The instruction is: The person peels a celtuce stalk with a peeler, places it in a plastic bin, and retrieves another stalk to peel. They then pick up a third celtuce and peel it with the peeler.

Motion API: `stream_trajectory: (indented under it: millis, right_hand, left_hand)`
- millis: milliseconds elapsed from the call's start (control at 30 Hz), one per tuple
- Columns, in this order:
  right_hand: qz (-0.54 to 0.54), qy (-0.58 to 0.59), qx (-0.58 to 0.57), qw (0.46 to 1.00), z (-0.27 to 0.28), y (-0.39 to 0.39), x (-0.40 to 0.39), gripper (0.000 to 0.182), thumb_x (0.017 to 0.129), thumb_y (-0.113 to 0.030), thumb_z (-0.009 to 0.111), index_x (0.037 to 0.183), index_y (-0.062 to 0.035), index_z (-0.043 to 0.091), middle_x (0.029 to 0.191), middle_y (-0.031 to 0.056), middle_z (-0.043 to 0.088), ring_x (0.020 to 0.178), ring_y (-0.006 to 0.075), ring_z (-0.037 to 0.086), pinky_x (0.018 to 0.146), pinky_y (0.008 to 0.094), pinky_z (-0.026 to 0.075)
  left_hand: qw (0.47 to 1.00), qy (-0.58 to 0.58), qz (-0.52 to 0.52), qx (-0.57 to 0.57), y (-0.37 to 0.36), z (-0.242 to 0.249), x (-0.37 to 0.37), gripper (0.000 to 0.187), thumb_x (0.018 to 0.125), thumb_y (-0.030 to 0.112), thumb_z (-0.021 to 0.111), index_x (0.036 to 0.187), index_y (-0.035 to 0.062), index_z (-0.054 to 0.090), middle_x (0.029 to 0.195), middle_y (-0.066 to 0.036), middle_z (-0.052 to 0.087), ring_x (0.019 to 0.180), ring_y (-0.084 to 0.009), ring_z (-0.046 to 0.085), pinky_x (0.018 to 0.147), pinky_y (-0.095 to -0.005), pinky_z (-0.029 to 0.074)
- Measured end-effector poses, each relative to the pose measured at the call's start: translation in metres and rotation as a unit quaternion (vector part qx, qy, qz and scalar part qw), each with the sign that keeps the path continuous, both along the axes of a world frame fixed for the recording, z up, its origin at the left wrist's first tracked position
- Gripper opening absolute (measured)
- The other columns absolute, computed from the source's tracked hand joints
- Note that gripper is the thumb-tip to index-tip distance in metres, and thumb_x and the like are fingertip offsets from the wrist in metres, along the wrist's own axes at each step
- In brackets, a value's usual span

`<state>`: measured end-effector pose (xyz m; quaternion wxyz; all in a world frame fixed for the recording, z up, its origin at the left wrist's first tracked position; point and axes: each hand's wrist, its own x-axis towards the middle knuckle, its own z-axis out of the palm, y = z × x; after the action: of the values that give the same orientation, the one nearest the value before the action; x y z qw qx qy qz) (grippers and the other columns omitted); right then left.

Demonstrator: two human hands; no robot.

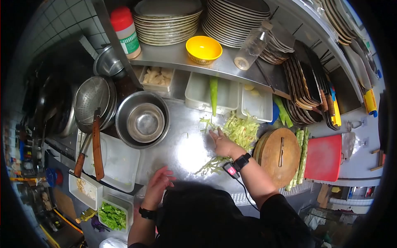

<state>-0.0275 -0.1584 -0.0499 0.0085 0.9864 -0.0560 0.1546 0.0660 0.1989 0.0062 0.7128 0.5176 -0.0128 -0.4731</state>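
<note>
Shredded pale green vegetable [242,131] lies in a loose heap on the steel counter [178,118], with stray shreds around it. My right hand [223,144] reaches over the left edge of the heap, its fingers spread and touching or just above the shreds. Nearer my body, my left hand [160,181] hovers at the counter's front edge with its fingers loosely bent and apart, holding nothing. A long green stalk [213,95] leans over the rim of a white tray [192,93] behind the heap. Right of the heap is a round wooden board [271,165] with a peeler-like metal tool [281,152] on it.
Nested steel bowls [161,134] stand left of centre, beside strainers [92,101] and a white tray [132,171]. A shelf [165,57] above bears stacked plates, a yellow bowl [204,48] and a bottle [253,45]. Green stalks [304,159] and a red board [324,157] are at right.
</note>
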Motion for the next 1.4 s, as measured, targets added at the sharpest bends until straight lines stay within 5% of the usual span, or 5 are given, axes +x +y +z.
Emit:
stream_trajectory:
  millis: [133, 433, 667, 1133, 1400]
  right_hand:
    - [-0.234, 0.047, 0.494, 0.836, 0.096, -0.009, 0.043, 0.037, 0.095, -0.015, 0.064, 0.126, 0.0036, 0.069, 0.11, 0.0297, 0.073, 0.102, 0.041, 0.073, 0.09, 0.0474, 0.057]
    - [-0.364, 0.229, 0.305, 0.85, 0.114, -0.086, 0.128, 0.068, 0.086, -0.057, 0.073, 0.11, 0.0076, 0.076, 0.113, 0.0319, 0.072, 0.108, 0.0452, 0.071, 0.095, 0.0458, 0.056]
    - [-0.314, 0.171, 0.463, 0.811, 0.079, -0.122, 0.139, 0.052, 0.084, -0.044, 0.08, 0.091, 0.0074, 0.077, 0.091, 0.0204, 0.077, 0.079, 0.0292, 0.073, 0.073, 0.0395, 0.055]
    - [-0.344, 0.01, 0.853, 0.392, 0.074, -0.136, 0.13, 0.029, 0.097, -0.033, 0.048, 0.087, -0.007, 0.057, 0.071, 0.0045, 0.061, 0.054, 0.0156, 0.052, 0.044, 0.028, 0.041]
    - [-0.3, -0.008, 0.904, 0.304, 0.081, -0.14, 0.106, 0.03, 0.093, -0.031, 0.044, 0.091, -0.004, 0.056, 0.066, -0.0007, 0.051, 0.044, 0.0095, 0.04, 0.039, 0.0248, 0.035]
  left_hand:
    - [1.0, -0.022, -0.002, 0.003, 0.002, 0.005, -0.001, 0.05, 0.101, 0.011, 0.058, 0.15, 0.0041, 0.05, 0.132, -0.014, 0.064, 0.112, -0.027, 0.068, 0.088, -0.0362, 0.055]
    - [0.999, -0.027, 0.01, -0.016, 0.006, 0.002, -0.006, 0.049, 0.102, 0.012, 0.059, 0.149, 0.0022, 0.05, 0.131, -0.013, 0.064, 0.113, -0.026, 0.068, 0.088, -0.0355, 0.055]
    - [0.999, -0.015, 0.031, -0.001, 0.01, -0.001, -0.008, 0.049, 0.102, 0.011, 0.059, 0.149, 0.0019, 0.05, 0.13, -0.014, 0.064, 0.113, -0.0262, 0.068, 0.088, -0.0357, 0.055]
    - [1.0, -0.016, 0.022, -0.007, 0.002, 0.005, -0.008, 0.05, 0.101, 0.013, 0.059, 0.148, 0.0007, 0.05, 0.129, -0.014, 0.064, 0.111, -0.0255, 0.067, 0.088, -0.0354, 0.053]
    - [0.999, -0.025, 0.015, -0.016, 0.009, 0.0, -0.014, 0.052, 0.1, 0.013, 0.062, 0.149, 0.0022, 0.05, 0.131, -0.016, 0.065, 0.114, -0.0304, 0.068, 0.087, -0.0393, 0.055]
